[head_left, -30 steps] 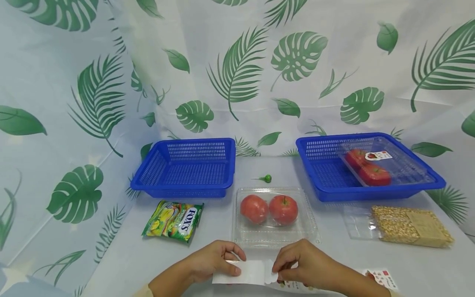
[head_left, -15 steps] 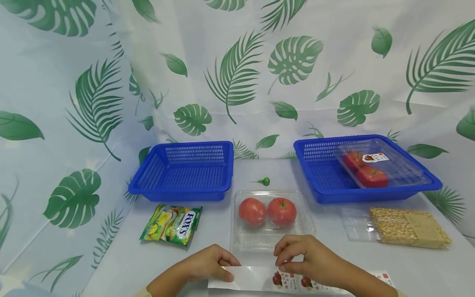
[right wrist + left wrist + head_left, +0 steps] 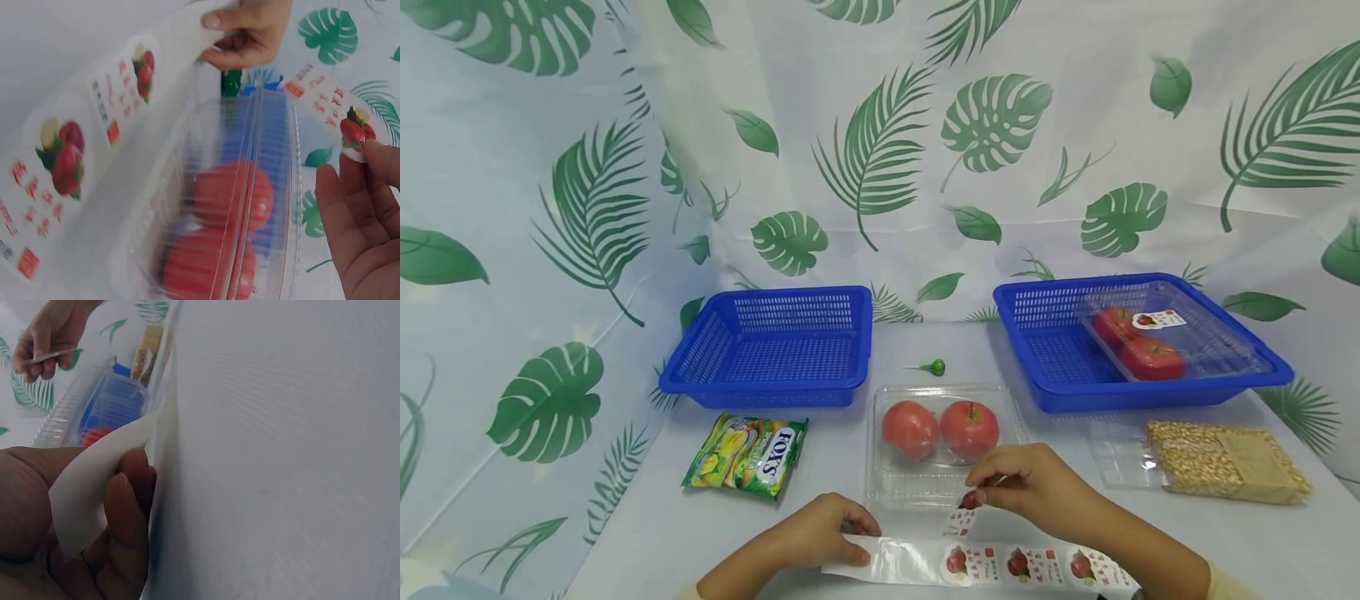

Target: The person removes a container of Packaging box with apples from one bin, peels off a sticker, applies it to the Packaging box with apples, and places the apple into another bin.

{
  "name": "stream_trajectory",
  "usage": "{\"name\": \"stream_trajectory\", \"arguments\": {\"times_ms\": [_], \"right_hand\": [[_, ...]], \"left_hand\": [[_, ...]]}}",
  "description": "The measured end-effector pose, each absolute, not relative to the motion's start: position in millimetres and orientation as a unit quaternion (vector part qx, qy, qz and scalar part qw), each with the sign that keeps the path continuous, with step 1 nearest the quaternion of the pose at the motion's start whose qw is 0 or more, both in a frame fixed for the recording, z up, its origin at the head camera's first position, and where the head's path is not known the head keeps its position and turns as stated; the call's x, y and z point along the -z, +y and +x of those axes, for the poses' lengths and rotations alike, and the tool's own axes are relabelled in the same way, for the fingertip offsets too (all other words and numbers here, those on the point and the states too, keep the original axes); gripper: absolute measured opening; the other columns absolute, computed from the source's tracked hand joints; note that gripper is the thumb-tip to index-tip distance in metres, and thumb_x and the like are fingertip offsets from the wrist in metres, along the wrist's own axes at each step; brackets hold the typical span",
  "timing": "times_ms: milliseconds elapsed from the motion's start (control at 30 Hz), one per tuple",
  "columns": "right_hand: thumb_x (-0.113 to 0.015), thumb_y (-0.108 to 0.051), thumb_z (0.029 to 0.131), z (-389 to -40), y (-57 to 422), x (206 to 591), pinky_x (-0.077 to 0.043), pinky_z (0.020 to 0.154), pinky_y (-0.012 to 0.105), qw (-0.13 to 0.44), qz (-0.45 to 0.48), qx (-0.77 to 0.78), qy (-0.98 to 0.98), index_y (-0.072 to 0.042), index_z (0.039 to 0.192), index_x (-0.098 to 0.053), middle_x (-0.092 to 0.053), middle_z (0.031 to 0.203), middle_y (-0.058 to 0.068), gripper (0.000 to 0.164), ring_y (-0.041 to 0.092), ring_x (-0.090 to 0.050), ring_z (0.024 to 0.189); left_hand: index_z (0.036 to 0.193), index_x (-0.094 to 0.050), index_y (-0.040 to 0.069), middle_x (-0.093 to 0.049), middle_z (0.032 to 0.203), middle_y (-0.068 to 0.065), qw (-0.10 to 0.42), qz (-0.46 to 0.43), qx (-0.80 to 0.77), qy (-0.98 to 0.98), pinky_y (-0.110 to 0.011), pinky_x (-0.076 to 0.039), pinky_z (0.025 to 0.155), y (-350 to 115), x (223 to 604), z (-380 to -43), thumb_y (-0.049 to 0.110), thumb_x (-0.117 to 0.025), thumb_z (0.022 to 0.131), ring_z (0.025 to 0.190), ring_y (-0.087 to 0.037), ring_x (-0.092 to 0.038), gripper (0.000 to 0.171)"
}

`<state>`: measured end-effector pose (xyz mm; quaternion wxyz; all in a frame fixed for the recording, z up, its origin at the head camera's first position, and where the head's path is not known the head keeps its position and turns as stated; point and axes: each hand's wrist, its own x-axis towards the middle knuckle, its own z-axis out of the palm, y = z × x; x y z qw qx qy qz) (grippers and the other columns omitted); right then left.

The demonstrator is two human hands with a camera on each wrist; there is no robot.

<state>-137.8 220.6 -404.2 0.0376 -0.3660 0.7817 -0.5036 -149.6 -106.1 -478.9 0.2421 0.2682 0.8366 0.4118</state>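
My left hand (image 3: 823, 533) grips the left end of a strip of sticker backing paper (image 3: 906, 558), which curls between thumb and fingers in the left wrist view. Several labels printed with red apples remain on the strip, farther right. Between thumb and fingertips, my right hand (image 3: 1037, 483) pinches one loose apple label (image 3: 958, 525) by its picture end, and its other end hangs free. Behind the strip stands a clear plastic clamshell box (image 3: 917, 487) holding two red apples (image 3: 970, 429). The loose label is by the box's front right edge, above the strip in the head view.
Back left stands a blue basket (image 3: 767, 392); back right, another blue basket (image 3: 1052, 400) holds a labelled apple box (image 3: 1210, 333). A FOX'S candy bag (image 3: 745, 454) lies left, a bag of corn kernels (image 3: 1195, 458) right. A green lollipop (image 3: 936, 367) lies behind the clamshell.
The right hand was at the strip's folded-back end; it has since lifted away up and right with one label peeled off. The strip now lies flatter, while the left hand keeps its hold.
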Motion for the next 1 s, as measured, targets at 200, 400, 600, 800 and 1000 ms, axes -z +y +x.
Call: {"name": "stream_trajectory", "arguments": {"times_ms": [200, 400, 600, 800, 1000], "right_hand": [[-0.071, -0.009, 0.089, -149, 222, 395, -0.059, 0.067, 0.033, 0.07, -0.282, 0.486, 0.824, -0.012, 0.101, -0.073, -0.07, 0.09, -0.003, 0.013, 0.015, -0.067, 0.079], [-0.07, -0.006, 0.089, -169, 222, 391, -0.059, 0.065, 0.034, 0.063, -0.273, 0.478, 0.832, -0.009, 0.1, -0.072, -0.07, 0.088, 0.001, 0.012, 0.016, -0.066, 0.077], [-0.073, -0.007, 0.086, -186, 221, 385, -0.057, 0.065, 0.03, 0.053, -0.271, 0.448, 0.85, -0.012, 0.096, -0.072, -0.068, 0.087, -0.001, 0.011, 0.016, -0.064, 0.079], [-0.073, -0.009, 0.087, -202, 219, 385, -0.056, 0.066, 0.029, 0.083, -0.263, 0.438, 0.855, -0.012, 0.098, -0.072, -0.07, 0.088, -0.003, 0.011, 0.019, -0.064, 0.082], [-0.068, -0.002, 0.089, -214, 215, 388, -0.057, 0.068, 0.029, 0.107, -0.252, 0.448, 0.851, -0.009, 0.1, -0.071, -0.069, 0.088, 0.002, 0.014, 0.022, -0.063, 0.081]], "left_hand": [[0.098, -0.075, 0.011, -0.07, 0.093, 0.013, 0.24, 0.292, -0.412, 0.829, -0.02, -0.051, 0.081, -104, 480, -149, 0.007, -0.08, 0.079, 0.09, 0.0, -0.062, 0.02], [0.097, -0.075, 0.014, -0.068, 0.091, 0.017, 0.21, 0.289, -0.397, 0.845, -0.021, -0.051, 0.079, -101, 482, -142, 0.011, -0.081, 0.078, 0.087, 0.002, -0.06, 0.02], [0.097, -0.073, 0.012, -0.062, 0.08, 0.018, 0.165, 0.268, -0.399, 0.861, -0.02, -0.05, 0.071, -103, 483, -145, 0.016, -0.081, 0.079, 0.075, 0.002, -0.058, 0.02], [0.115, -0.063, -0.002, -0.066, 0.083, 0.002, 0.21, 0.19, -0.515, 0.809, -0.024, -0.053, 0.066, -108, 481, -159, 0.006, -0.079, 0.08, 0.075, -0.011, -0.063, 0.039], [0.137, -0.04, -0.004, -0.065, 0.092, -0.009, 0.26, 0.108, -0.663, 0.694, -0.039, -0.058, 0.072, -106, 479, -165, 0.001, -0.072, 0.086, 0.08, -0.021, -0.065, 0.06]]}}
